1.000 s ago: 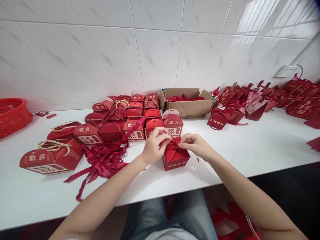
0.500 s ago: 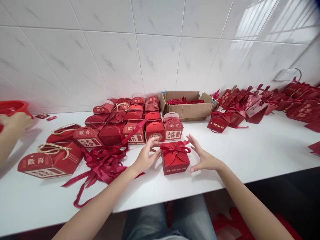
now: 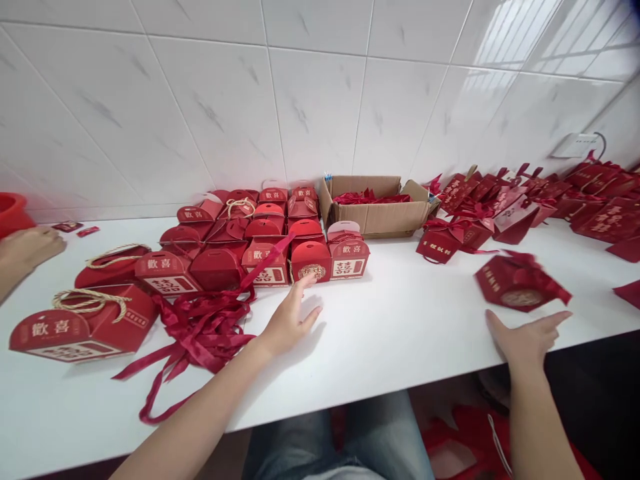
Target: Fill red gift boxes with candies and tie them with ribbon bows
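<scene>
A red gift box with a ribbon bow [image 3: 520, 281] is at the right of the white table, slightly blurred and tilted. Just below it is my right hand [image 3: 527, 337], thumb and fingers spread, not wrapped round the box. My left hand [image 3: 290, 317] hovers over the middle of the table with thumb and fingers apart, holding nothing. Its fingertips are in front of a red box with a round gold emblem [image 3: 311, 263]. Left of that hand lies a heap of dark red ribbons [image 3: 205, 333].
Rows of red boxes [image 3: 215, 270] stand at centre left. A cardboard box [image 3: 377, 220] holds red ribbons against the wall. More bowed boxes [image 3: 500, 213] crowd the back right. At far left, another person's hand [image 3: 33, 247] is beside a red basin [image 3: 13, 212].
The bowed box has gone from between my hands to the right, turned on its side. My right hand has moved right with it. The other person's hand has come down from the basin.
</scene>
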`<action>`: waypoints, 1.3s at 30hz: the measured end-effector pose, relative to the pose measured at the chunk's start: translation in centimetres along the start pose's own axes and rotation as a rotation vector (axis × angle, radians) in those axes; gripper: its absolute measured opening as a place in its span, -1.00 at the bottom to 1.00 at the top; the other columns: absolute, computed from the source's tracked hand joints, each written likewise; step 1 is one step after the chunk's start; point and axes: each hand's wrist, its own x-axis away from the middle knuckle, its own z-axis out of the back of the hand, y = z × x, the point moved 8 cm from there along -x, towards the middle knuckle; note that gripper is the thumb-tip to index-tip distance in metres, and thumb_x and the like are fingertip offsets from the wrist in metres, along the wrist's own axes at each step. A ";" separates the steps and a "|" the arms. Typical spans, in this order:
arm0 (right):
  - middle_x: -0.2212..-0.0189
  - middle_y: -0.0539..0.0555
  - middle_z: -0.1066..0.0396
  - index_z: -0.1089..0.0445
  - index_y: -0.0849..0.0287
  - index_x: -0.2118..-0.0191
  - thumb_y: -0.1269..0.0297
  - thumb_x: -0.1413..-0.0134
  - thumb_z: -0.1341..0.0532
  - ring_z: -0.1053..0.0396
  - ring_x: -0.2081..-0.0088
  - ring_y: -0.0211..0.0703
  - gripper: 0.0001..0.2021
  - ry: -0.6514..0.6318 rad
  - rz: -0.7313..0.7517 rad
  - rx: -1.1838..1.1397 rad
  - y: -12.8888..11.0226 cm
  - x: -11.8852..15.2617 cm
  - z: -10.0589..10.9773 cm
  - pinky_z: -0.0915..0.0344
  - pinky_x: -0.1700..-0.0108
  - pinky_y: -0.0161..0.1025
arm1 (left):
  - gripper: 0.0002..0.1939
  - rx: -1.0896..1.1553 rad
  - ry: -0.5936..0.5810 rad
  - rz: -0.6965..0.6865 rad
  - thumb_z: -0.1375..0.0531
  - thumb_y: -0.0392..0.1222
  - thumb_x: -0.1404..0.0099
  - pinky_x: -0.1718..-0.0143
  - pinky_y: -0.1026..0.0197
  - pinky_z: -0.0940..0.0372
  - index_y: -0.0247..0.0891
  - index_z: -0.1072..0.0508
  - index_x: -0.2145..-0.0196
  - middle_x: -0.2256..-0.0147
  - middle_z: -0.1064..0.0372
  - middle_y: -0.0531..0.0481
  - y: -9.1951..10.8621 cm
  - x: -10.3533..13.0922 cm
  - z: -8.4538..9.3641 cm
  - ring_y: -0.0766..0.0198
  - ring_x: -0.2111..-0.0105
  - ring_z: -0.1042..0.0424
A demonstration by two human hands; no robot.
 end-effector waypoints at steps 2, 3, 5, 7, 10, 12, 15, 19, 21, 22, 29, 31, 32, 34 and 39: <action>-0.18 0.66 -0.01 0.42 0.54 -0.34 -0.11 -0.06 -0.05 -0.04 -0.20 0.55 0.00 0.020 -0.060 0.181 0.6 -0.4 -0.6 -0.04 -0.14 0.31 | -0.40 -0.041 0.012 -0.003 -0.09 -0.18 -0.31 -0.15 -0.09 -0.18 -0.13 0.04 -0.23 -0.20 -0.10 -0.22 -0.1 0.1 0.0 0.07 -0.19 -0.17; -0.17 0.57 -0.10 0.26 0.47 -0.35 -0.07 -0.10 0.00 -0.07 -0.19 0.51 -0.13 -0.010 -0.044 0.231 0.4 -0.5 -1.3 -0.04 -0.14 0.32 | -0.41 -0.059 0.021 -0.001 -0.09 -0.18 -0.31 -0.17 -0.09 -0.15 -0.14 0.03 -0.23 -0.20 -0.09 -0.22 -0.2 0.1 0.1 0.07 -0.20 -0.16; -0.17 0.41 -0.18 0.02 0.34 -0.31 0.01 -0.15 0.08 -0.09 -0.19 0.42 -0.31 -0.080 0.055 0.288 -0.4 -0.4 -2.7 -0.02 -0.14 0.33 | -0.42 -0.087 0.038 0.011 -0.10 -0.18 -0.30 -0.19 -0.10 -0.13 -0.16 0.02 -0.22 -0.20 -0.09 -0.23 -0.5 0.0 0.2 0.06 -0.20 -0.15; -0.19 0.33 -0.17 -0.10 0.28 -0.25 0.03 -0.16 0.10 -0.06 -0.22 0.36 -0.37 -0.085 0.079 0.288 -0.5 -0.5 -3.1 0.01 -0.16 0.31 | -0.42 -0.107 0.036 0.022 -0.10 -0.19 -0.30 -0.19 -0.10 -0.13 -0.18 0.01 -0.22 -0.19 -0.10 -0.22 -0.6 -0.2 0.2 0.06 -0.19 -0.16; -0.18 0.33 -0.18 -0.16 0.28 -0.22 0.05 -0.14 0.07 -0.06 -0.23 0.34 -0.41 -0.086 0.064 0.255 -0.1 -0.6 -3.1 0.03 -0.18 0.32 | -0.45 -0.175 0.004 0.006 -0.10 -0.19 -0.28 -0.17 -0.12 -0.15 -0.19 -0.07 -0.20 -0.16 -0.15 -0.21 0.4 -0.1 0.7 0.03 -0.17 -0.18; -0.20 0.37 -0.13 -0.13 0.31 -0.23 0.05 -0.12 0.02 -0.04 -0.24 0.32 -0.38 -0.076 0.060 0.226 -0.4 -0.6 -3.1 -0.01 -0.18 0.28 | -0.56 -0.244 -0.017 0.001 -0.12 -0.16 -0.28 -0.15 -0.12 -0.16 -0.16 -0.24 -0.11 -0.10 -0.23 -0.17 1.4 1.0 1.5 0.00 -0.13 -0.22; -0.27 0.36 0.03 -0.01 0.26 -0.28 -0.03 -0.07 -0.10 0.03 -0.29 0.21 -0.27 -0.028 0.211 -0.013 -3.7 0.0 -3.4 -0.11 -0.19 0.10 | -0.77 -0.266 0.042 0.065 -0.11 -0.07 -0.29 -0.03 -0.02 -0.27 -0.10 -0.43 0.11 0.06 -0.35 -0.08 2.2 4.4 3.7 0.07 0.02 -0.34; -0.28 0.25 0.01 0.06 0.08 -0.30 -0.11 0.00 -0.21 -0.07 -0.25 0.19 -0.20 -0.221 0.487 -0.420 -11.8 2.0 -5.8 -0.24 -0.12 0.11 | -0.76 -0.408 0.154 0.230 -0.12 -0.01 -0.27 0.12 0.00 -0.33 -0.13 -0.50 0.21 0.18 -0.38 -0.10 0.1 10.3 5.4 0.04 0.12 -0.36; -0.31 0.24 0.08 0.16 0.04 -0.33 -0.11 0.01 -0.22 -0.03 -0.27 0.18 -0.13 -0.401 0.622 -0.397 -16.5 3.1 -7.9 -0.21 -0.15 0.13 | -0.71 -0.463 0.152 0.268 -0.09 -0.03 -0.28 0.08 -0.05 -0.32 -0.11 -0.49 0.13 0.10 -0.34 -0.12 -1.2 12.1 5.0 0.01 0.05 -0.33; -0.33 0.26 0.14 0.21 0.07 -0.35 -0.13 0.04 -0.24 0.08 -0.31 0.20 -0.07 -0.429 0.707 -0.328 -18.9 3.5 -8.6 -0.10 -0.21 0.17 | -0.68 -0.477 0.150 0.279 -0.07 -0.04 -0.29 0.05 -0.07 -0.31 -0.11 -0.47 0.06 0.05 -0.32 -0.13 -1.8 12.7 4.7 -0.01 0.01 -0.31; -0.38 0.26 0.43 0.50 0.13 -0.37 -0.15 0.25 -0.35 0.37 -0.37 0.12 0.25 -0.780 0.776 -0.476 -28.6 3.5 -14.1 0.19 -0.33 0.10 | -0.66 -0.514 0.172 0.333 -0.03 -0.08 -0.31 0.11 -0.04 -0.29 -0.25 -0.48 0.09 0.18 -0.37 -0.16 -2.6 11.7 4.5 0.02 0.13 -0.35; -0.37 0.26 0.31 0.51 0.07 -0.36 -0.11 0.21 -0.35 0.21 -0.36 0.08 0.21 -0.869 0.736 -0.600 -29.2 3.7 -15.0 0.05 -0.30 0.07 | -0.71 -0.519 0.138 0.330 -0.03 -0.11 -0.31 0.15 -0.01 -0.26 -0.23 -0.52 0.27 0.26 -0.39 -0.11 -2.3 11.1 4.5 0.05 0.19 -0.36; -0.35 0.26 0.25 0.50 0.05 -0.36 -0.10 0.19 -0.35 0.13 -0.34 0.07 0.19 -0.879 0.727 -0.630 -29.2 3.9 -15.2 -0.01 -0.28 0.07 | -0.73 -0.523 0.125 0.332 -0.03 -0.12 -0.31 0.16 -0.01 -0.24 -0.22 -0.51 0.32 0.28 -0.40 -0.09 -2.1 10.9 4.6 0.05 0.20 -0.37; -0.33 0.24 0.18 0.43 0.01 -0.36 -0.06 0.20 -0.37 0.05 -0.31 0.08 0.16 -0.838 0.729 -0.642 -28.6 4.2 -14.9 -0.08 -0.25 0.07 | -0.76 -0.524 0.126 0.335 -0.04 -0.13 -0.30 0.17 -0.01 -0.20 -0.20 -0.49 0.35 0.29 -0.42 -0.07 -1.9 10.7 4.9 0.05 0.21 -0.38; -0.22 0.28 -0.03 0.29 0.01 -0.32 0.06 0.23 -0.43 -0.08 -0.23 0.12 0.10 -0.784 0.782 -0.643 -25.3 7.2 -11.6 -0.13 -0.19 0.13 | -0.82 -0.296 0.274 0.340 -0.02 -0.10 -0.31 0.15 0.01 -0.19 -0.21 -0.35 0.31 0.32 -0.42 -0.05 -1.6 10.2 5.8 0.09 0.24 -0.39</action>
